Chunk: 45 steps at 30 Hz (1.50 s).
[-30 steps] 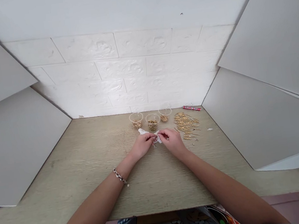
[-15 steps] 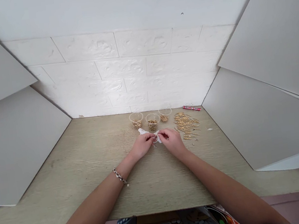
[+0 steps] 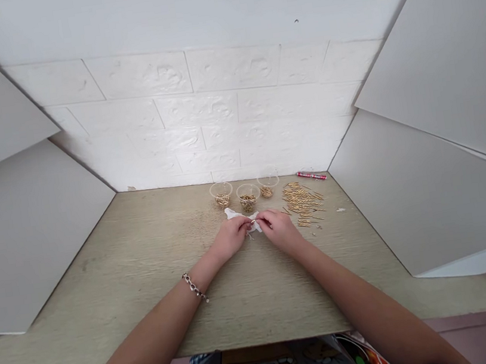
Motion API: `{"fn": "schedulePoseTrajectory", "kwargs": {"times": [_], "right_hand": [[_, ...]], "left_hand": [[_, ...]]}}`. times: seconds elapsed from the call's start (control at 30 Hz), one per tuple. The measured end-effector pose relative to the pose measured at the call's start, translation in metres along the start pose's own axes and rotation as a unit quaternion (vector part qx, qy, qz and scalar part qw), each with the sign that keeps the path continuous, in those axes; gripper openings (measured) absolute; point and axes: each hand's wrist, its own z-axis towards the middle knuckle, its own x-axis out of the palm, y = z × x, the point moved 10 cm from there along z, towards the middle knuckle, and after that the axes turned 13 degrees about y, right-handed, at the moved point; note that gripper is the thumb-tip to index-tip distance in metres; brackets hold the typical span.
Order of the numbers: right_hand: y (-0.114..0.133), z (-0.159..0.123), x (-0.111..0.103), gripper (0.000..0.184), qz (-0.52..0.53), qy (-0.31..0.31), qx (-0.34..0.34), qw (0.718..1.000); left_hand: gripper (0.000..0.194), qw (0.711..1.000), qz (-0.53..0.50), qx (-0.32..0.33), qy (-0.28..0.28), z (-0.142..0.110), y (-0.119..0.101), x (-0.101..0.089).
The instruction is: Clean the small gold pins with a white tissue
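Observation:
My left hand and my right hand meet near the middle of the table, fingertips pinched almost together. Between them is a small thin pale piece, too tiny to name. A crumpled white tissue lies under and behind the fingertips, partly covered by them. Just beyond stands a clear plastic cup with small gold-coloured metal parts in it. To the right of my right hand, many slim gold-coloured pins lie spread in a loose pile.
Two more clear cups, the left cup and the right cup, hold small gold-coloured pieces. A red pen-like tube lies by the back wall. White scraps are on the right. Grey panels flank the table.
My fingers have shifted very slightly around the small piece, both hands staying pinched in the same place. The cups, tissue and pins have not moved.

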Motion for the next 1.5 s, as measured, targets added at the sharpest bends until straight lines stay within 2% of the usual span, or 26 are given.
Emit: {"fn": "schedulePoseTrajectory", "kwargs": {"times": [0.23,0.5,0.67,0.87,1.03,1.17,1.3,1.4,1.5], "right_hand": [[0.001,0.002,0.003,0.017,0.006,0.054,-0.030,0.998],[-0.001,0.003,0.005,0.017,0.005,0.067,-0.029,0.997],[0.001,0.002,0.006,0.017,-0.003,0.065,-0.038,0.997],[0.009,0.000,0.004,0.018,-0.064,0.014,-0.019,0.998],[0.015,0.000,0.011,0.021,-0.127,0.050,-0.023,0.990],[0.009,0.001,0.011,0.020,-0.072,0.060,-0.039,0.995],[-0.002,0.002,0.006,0.015,-0.013,0.015,-0.004,1.000],[0.001,0.001,0.004,0.016,-0.026,-0.015,0.006,1.000],[0.012,0.000,0.007,0.021,-0.083,-0.002,-0.003,0.997]], "left_hand": [[0.026,0.991,0.123,0.053,0.019,-0.002,-0.011,0.005],[0.024,0.977,0.198,0.082,0.016,-0.005,-0.020,0.007],[0.022,0.976,0.199,0.083,0.010,-0.005,-0.021,0.007],[0.022,0.985,0.166,0.052,-0.020,-0.005,-0.020,-0.001],[0.021,0.981,0.185,0.049,-0.011,-0.005,-0.021,0.001],[0.021,0.976,0.202,0.076,0.006,-0.005,-0.022,0.005],[0.021,0.984,0.167,0.066,-0.002,-0.004,-0.019,0.002],[0.021,0.989,0.140,0.046,-0.020,-0.003,-0.017,-0.003],[0.020,0.989,0.141,0.034,-0.028,-0.004,-0.017,-0.006]]}}
